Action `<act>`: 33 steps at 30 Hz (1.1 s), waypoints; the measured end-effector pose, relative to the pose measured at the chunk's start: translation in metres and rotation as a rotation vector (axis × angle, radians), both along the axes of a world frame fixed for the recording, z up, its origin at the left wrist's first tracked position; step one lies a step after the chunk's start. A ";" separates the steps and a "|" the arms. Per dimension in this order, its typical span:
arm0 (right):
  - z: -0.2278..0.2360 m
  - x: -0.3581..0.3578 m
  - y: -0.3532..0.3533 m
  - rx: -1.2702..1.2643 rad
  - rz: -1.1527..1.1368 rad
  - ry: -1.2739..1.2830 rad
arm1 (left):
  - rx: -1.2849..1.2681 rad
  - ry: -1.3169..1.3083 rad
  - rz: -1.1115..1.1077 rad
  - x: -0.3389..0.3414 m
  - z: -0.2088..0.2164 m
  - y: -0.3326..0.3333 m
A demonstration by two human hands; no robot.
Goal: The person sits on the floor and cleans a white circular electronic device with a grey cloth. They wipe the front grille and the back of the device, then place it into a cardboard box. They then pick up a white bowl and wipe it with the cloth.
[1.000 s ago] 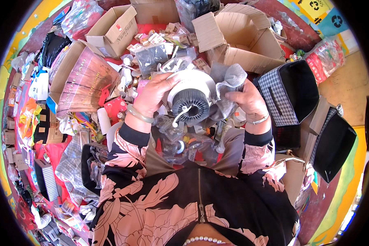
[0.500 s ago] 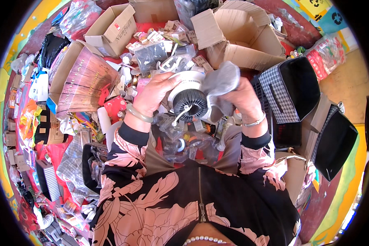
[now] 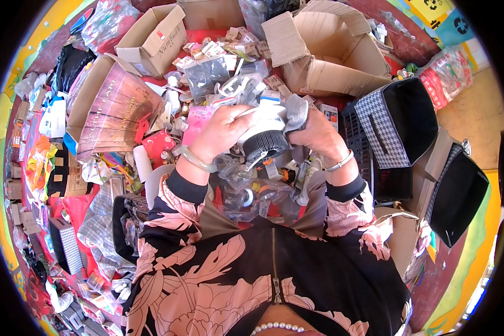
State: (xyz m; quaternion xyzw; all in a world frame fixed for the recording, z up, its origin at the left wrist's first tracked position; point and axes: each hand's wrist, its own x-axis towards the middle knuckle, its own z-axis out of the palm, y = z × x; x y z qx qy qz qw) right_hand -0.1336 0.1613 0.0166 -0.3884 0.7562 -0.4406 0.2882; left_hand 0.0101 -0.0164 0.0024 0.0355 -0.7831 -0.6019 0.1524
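Between my hands is a round downlight with a white rim and a black ribbed heat sink (image 3: 263, 144); a short white cord hangs from it. My left hand (image 3: 221, 131) grips the rim at its left side, thumb on top. Bunched in my right hand (image 3: 319, 134) is a grey cloth (image 3: 297, 112), pressed against the right side of the rim. The fingertips behind the light and cloth are hidden. Below the light, clear plastic packaging (image 3: 241, 190) and small parts lie between my knees.
Small boxes and clear bags (image 3: 207, 75) are heaped beyond my hands. An open cardboard box (image 3: 336, 73) stands at the far right, another (image 3: 154, 42) at the far left. Black checked bins (image 3: 395, 123) lean on the right beside a dark crate. A pink box (image 3: 112, 112) stands left.
The light has tilted so its ribbed back is seen more edge-on. My right hand and the cloth have moved left and in against the rim; the cloth is more bunched.
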 end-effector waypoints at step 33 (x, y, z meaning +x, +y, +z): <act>-0.026 -0.001 -0.017 -0.664 -0.685 -0.634 | 0.781 0.020 0.203 -0.010 -0.013 0.002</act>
